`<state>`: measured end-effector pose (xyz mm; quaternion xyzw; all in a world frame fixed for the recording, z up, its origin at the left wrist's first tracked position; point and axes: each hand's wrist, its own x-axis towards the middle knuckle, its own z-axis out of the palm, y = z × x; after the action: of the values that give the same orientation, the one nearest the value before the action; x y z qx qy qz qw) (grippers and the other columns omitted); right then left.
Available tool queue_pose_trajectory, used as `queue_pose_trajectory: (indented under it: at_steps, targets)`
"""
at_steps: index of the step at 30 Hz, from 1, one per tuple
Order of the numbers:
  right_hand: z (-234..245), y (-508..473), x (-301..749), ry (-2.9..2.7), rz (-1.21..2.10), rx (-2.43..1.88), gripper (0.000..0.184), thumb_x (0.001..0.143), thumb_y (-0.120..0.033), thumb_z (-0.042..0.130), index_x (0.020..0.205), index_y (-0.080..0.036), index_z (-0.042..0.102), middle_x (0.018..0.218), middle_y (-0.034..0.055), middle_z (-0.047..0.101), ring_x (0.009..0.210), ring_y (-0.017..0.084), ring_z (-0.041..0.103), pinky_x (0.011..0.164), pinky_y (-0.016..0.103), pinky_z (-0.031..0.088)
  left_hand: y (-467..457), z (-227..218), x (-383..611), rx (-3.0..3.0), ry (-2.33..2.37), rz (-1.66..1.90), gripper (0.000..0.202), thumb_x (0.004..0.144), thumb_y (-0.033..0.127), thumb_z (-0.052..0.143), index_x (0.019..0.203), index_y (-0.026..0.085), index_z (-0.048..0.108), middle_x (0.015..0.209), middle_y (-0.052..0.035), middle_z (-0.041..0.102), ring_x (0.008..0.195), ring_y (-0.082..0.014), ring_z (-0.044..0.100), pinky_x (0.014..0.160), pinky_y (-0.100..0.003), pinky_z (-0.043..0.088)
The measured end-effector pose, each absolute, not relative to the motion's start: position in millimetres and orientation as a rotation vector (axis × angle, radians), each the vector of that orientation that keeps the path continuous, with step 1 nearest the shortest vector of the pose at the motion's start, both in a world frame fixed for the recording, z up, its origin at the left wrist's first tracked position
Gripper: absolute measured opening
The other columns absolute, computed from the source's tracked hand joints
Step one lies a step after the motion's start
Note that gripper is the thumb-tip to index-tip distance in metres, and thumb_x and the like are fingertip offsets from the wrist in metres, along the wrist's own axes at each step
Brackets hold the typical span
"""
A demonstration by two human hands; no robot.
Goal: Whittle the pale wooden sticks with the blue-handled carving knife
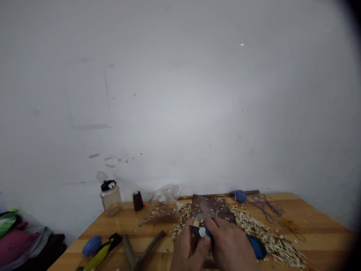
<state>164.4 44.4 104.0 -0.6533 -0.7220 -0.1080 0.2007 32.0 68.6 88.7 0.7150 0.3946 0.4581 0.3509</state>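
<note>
My right hand is wrapped round a blue and black utility knife, whose handle end sticks out on the right. The knife's dark blade points left, toward my left hand. That hand is closed round a small piece of wood, probably a stick, with a pale end showing between the fingers and the blade; the rest of it is hidden. My left thumb lies close against the front of the knife. Beneath and beyond both hands is a dark brown sheet strewn with pale wood shavings.
On the wooden table are a forked branch, a yellow and black tool, blue yarn balls, a thread spool, a plastic bag of shavings and a clear bottle. A white wall rises behind.
</note>
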Motion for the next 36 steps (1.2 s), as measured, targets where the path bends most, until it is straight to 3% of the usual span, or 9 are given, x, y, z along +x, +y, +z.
queue_pose_trajectory:
  at_steps: [3,8,12,17,20,26,31,36]
  targets:
    - [103,45,164,-2.031,-0.319,-1.819,0.034,0.074,-0.002,0.045,0.090,-0.028,0.062,0.083,0.0010,0.066,0.073,0.019,0.062,0.061,0.027,0.033,69,92,32,1.897,1.087,1.172,0.037,0.077,0.054,0.048,0.087,0.020,0.060,0.077,-0.0036,0.069,0.071,-0.0202,0.059,0.067,-0.027,0.047]
    - [99,48,165,-2.015,-0.393,-1.782,0.036,0.075,-0.002,0.045,0.092,-0.028,0.062,0.082,0.0001,0.066,0.072,0.019,0.062,0.061,0.027,0.033,71,86,33,1.909,1.116,1.208,0.039,0.077,0.055,0.048,0.090,0.020,0.061,0.079,-0.0054,0.069,0.073,-0.0221,0.061,0.070,-0.029,0.046]
    - [96,50,167,-2.005,-0.425,-1.765,0.038,0.073,-0.002,0.048,0.097,-0.029,0.061,0.085,0.0002,0.066,0.073,0.019,0.062,0.062,0.027,0.034,73,81,34,1.880,1.175,1.195,0.039,0.074,0.056,0.049,0.088,0.022,0.062,0.069,-0.0036,0.067,0.067,-0.0223,0.060,0.067,-0.028,0.045]
    - [97,49,166,-2.023,-0.371,-1.777,0.035,0.073,-0.005,0.050,0.096,-0.028,0.062,0.084,0.0008,0.067,0.072,0.019,0.063,0.060,0.026,0.035,74,78,34,1.893,1.246,1.271,0.040,0.074,0.057,0.049,0.089,0.023,0.065,0.077,-0.0056,0.070,0.073,-0.0239,0.062,0.069,-0.028,0.044]
    - [97,49,163,-2.010,-0.341,-1.794,0.031,0.075,-0.008,0.051,0.096,-0.028,0.061,0.083,0.0010,0.067,0.070,0.019,0.063,0.060,0.025,0.036,76,73,34,1.948,1.236,1.304,0.043,0.077,0.059,0.045,0.086,0.021,0.064,0.072,-0.0068,0.069,0.067,-0.0231,0.061,0.065,-0.029,0.042]
    - [96,52,157,-1.990,-0.319,-1.842,0.037,0.077,-0.003,0.045,0.098,-0.029,0.062,0.081,0.0000,0.068,0.069,0.016,0.064,0.056,0.023,0.034,78,66,37,1.898,1.336,1.369,0.048,0.077,0.063,0.044,0.083,0.019,0.064,0.072,-0.0095,0.070,0.071,-0.0251,0.063,0.066,-0.030,0.042]
    - [97,49,149,-1.908,-0.412,-1.934,0.036,0.079,-0.002,0.043,0.094,-0.027,0.063,0.080,0.0011,0.067,0.070,0.018,0.064,0.058,0.024,0.034,74,70,43,1.820,1.325,1.365,0.046,0.080,0.062,0.042,0.070,0.020,0.060,0.062,-0.0058,0.066,0.063,-0.0212,0.061,0.061,-0.028,0.042]
    - [98,46,144,-1.902,-0.436,-1.926,0.033,0.080,-0.003,0.042,0.090,-0.026,0.063,0.077,0.0012,0.067,0.068,0.018,0.064,0.058,0.024,0.035,71,71,46,1.725,1.269,1.411,0.050,0.080,0.064,0.040,0.078,0.019,0.062,0.066,-0.0064,0.068,0.063,-0.0206,0.061,0.061,-0.027,0.044]
